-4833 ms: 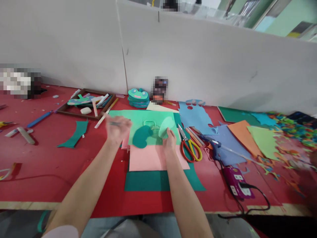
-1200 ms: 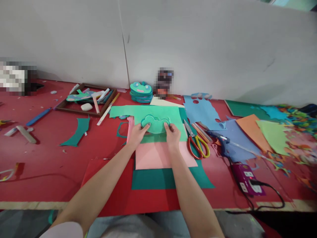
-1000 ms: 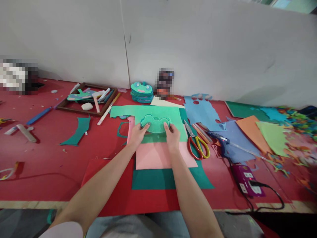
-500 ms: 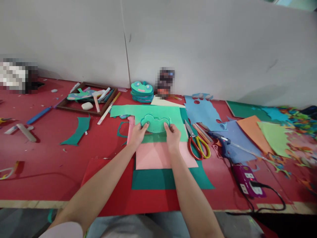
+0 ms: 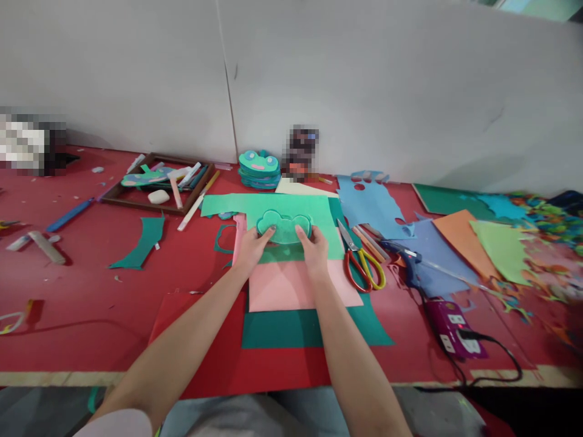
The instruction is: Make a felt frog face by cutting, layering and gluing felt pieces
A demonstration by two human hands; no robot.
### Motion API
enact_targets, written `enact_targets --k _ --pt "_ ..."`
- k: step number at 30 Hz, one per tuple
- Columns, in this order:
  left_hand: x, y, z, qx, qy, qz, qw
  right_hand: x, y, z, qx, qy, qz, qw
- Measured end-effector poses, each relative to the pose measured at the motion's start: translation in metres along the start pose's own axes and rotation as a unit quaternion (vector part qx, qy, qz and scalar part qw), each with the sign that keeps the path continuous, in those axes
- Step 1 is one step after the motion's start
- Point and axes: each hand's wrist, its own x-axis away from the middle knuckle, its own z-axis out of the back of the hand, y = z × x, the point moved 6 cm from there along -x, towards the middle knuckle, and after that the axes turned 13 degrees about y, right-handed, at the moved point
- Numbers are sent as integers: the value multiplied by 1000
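Observation:
Both my hands rest on a frog-head cut-out of light green felt edged in dark teal, lying on a light green felt sheet. My left hand presses its lower left edge with the fingertips. My right hand presses its lower right edge the same way. Under the green sheet lie a pink sheet and a dark teal sheet, stacked on the red table.
Red-and-yellow scissors lie right of my hand, then a glue gun and a purple power strip. Blue, orange and green sheets spread right. A stack of finished frog faces and a wooden tray stand behind.
Since 4.8 s ago the light green piece has been laid onto the dark teal shape, and both hands came to hold it. Over the last second they barely moved.

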Motion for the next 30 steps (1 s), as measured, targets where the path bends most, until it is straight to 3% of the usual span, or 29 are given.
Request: enact_targets --k 3,6,12,20,30 --pt "-1 -1 0 34 5 12 999 2 3 -5 -6 -30 -38 999" --pt "-1 -3 -1 46 3 27 999 0 7 -4 2 -14 -43 999" --pt "0 0 -8 -7 -48 5 999 -3 12 2 8 12 -40 999" --pt "1 1 -10 -37 -71 -11 997 -2 11 2 6 13 -47 999" --pt "2 3 -6 -27 -50 12 998 0 7 0 15 -5 -35 999"
